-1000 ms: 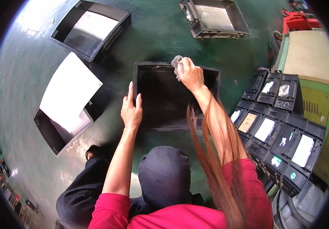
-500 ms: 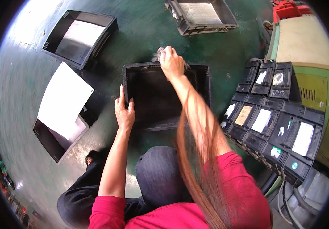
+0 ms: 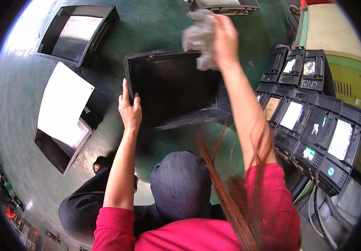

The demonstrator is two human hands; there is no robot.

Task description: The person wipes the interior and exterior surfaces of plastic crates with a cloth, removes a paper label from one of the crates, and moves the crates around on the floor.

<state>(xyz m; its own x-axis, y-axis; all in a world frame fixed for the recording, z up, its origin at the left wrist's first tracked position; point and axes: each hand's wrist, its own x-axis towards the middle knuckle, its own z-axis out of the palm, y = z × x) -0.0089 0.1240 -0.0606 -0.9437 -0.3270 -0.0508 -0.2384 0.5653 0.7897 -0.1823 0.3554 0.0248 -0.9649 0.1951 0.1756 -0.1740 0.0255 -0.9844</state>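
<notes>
A black plastic crate sits in front of me, its open side toward me and its inside dark. My left hand grips the crate's left wall, fingers along the outside and thumb at the inner edge. Over the far right part of the crate, my right hand is closed on a crumpled grey rag, which hangs down past the far rim. The right hand is a little blurred, and its fingertips are partly hidden by the cloth.
To the left stand a crate with a white sheet sticking out and another black crate farther off. One more crate is at the far edge. Stacked black crates line the right, beside a green-yellow cabinet.
My right hand has lifted the rag from the crate's far rim and moved right, closer to me. The crate now looks tilted, with my left hand still at its left wall.
</notes>
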